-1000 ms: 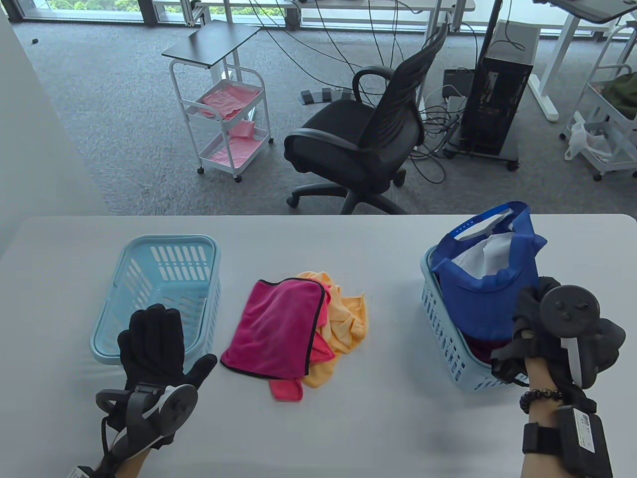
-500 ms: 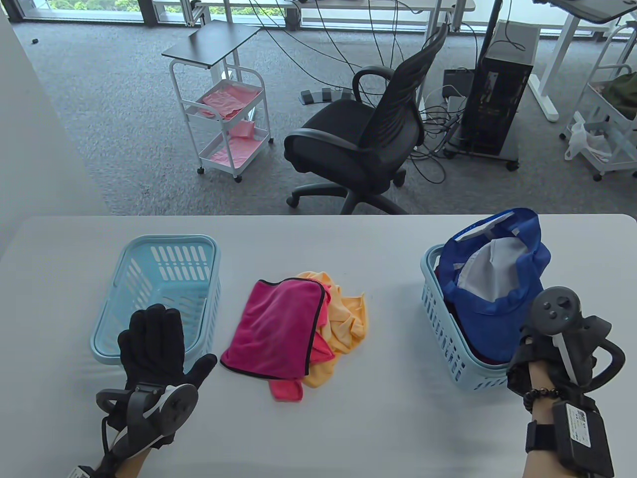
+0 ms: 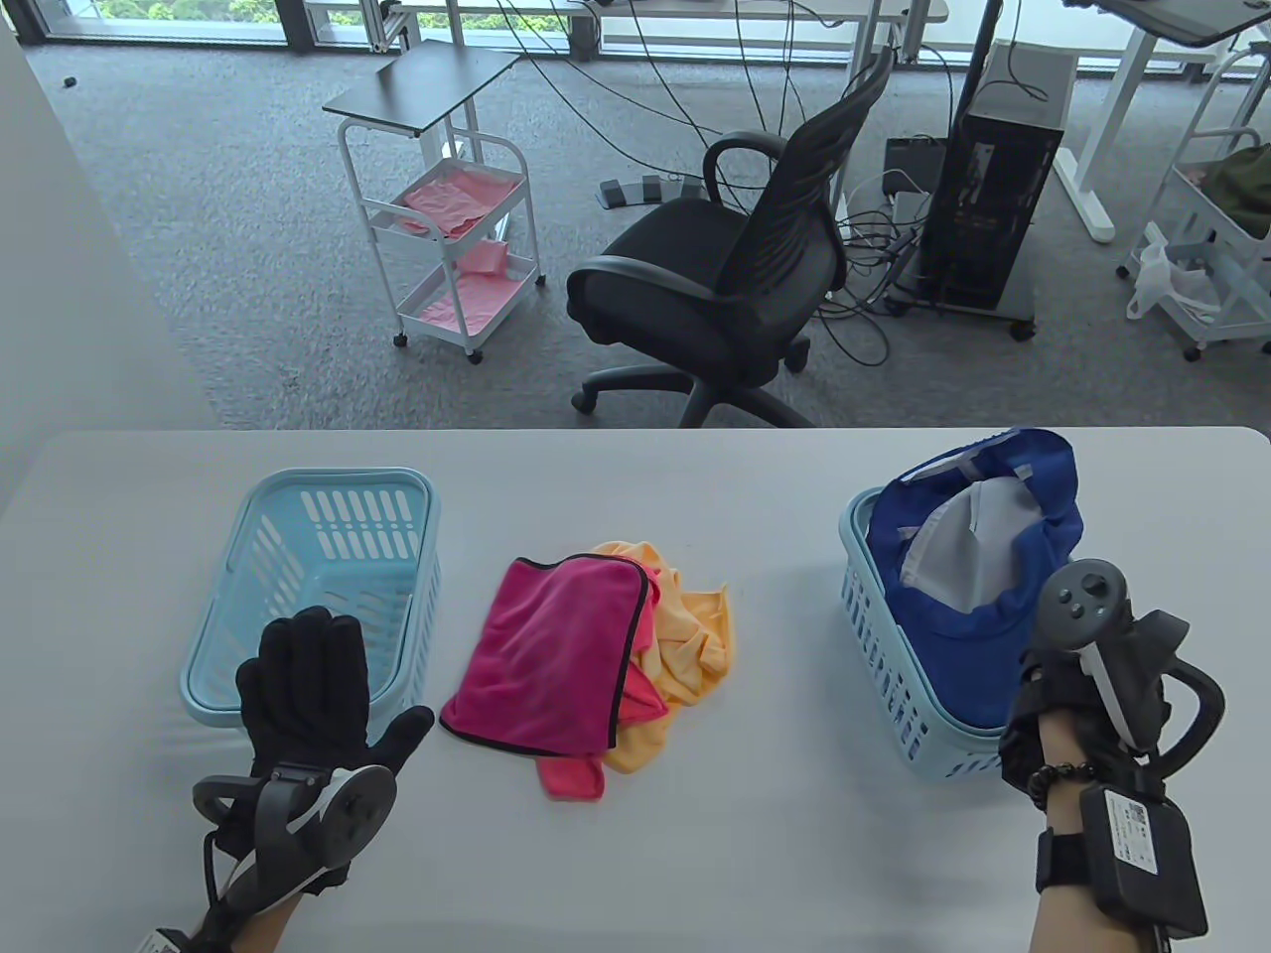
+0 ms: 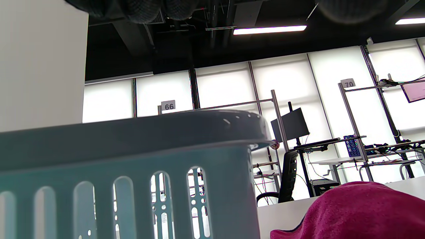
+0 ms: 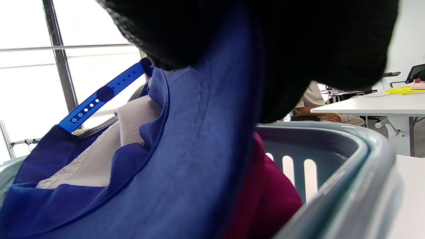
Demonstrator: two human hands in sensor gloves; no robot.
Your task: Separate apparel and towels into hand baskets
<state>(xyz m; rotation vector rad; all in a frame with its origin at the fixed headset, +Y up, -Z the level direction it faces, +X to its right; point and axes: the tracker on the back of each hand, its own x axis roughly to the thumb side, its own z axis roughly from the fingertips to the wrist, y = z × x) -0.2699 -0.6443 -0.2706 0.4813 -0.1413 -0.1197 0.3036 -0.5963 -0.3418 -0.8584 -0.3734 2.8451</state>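
Observation:
A blue cap (image 3: 978, 635) with a grey lining lies in the light blue basket on the right (image 3: 874, 620), on top of a dark red garment (image 5: 269, 199). My right hand (image 3: 1043, 695) is at the basket's near right corner. In the right wrist view its fingers (image 5: 298, 49) wrap the cap's brim (image 5: 192, 149). My left hand (image 3: 308, 685) rests flat and open on the table, at the near end of the empty light blue basket on the left (image 3: 338, 478). A pink towel (image 3: 556, 655) lies on a yellow cloth (image 3: 695, 625) between the baskets.
The left basket's slotted wall (image 4: 132, 139) and the pink towel (image 4: 352, 212) fill the left wrist view. The grey table (image 3: 775, 854) runs from the towels to its near edge. An office chair (image 3: 725, 268) and a white cart (image 3: 457, 228) stand beyond the far edge.
My right hand has lowered the blue cap from upright above the basket down into it and drawn back toward the near corner. My left hand has not moved.

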